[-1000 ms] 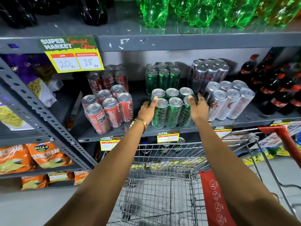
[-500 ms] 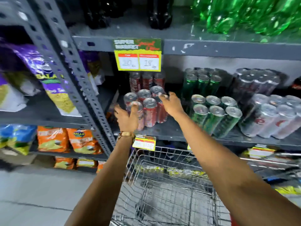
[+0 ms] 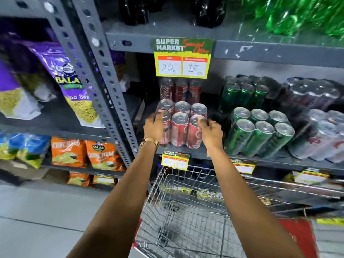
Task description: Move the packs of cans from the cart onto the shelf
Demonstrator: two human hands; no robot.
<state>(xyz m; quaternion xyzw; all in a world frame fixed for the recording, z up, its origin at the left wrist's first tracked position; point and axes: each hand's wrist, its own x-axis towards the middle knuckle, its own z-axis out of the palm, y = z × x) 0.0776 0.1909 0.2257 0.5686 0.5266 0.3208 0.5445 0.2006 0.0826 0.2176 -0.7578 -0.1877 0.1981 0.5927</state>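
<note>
Red pack flanked by both hands on the shelf

The red can pack [image 3: 181,125] stands at the shelf [image 3: 275,159] front edge, cans upright, its three-can rows running left-right. The left hand [image 3: 154,127] cups its left side, the right hand [image 3: 210,132] its right, fingers curled against the wrap; equally near. The cart [image 3: 186,211] below looks empty.

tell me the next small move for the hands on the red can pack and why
Probably let go and draw both hands back: the red can pack already stands on the shelf, left hand and right hand flank it, and the cart looks empty.
</note>
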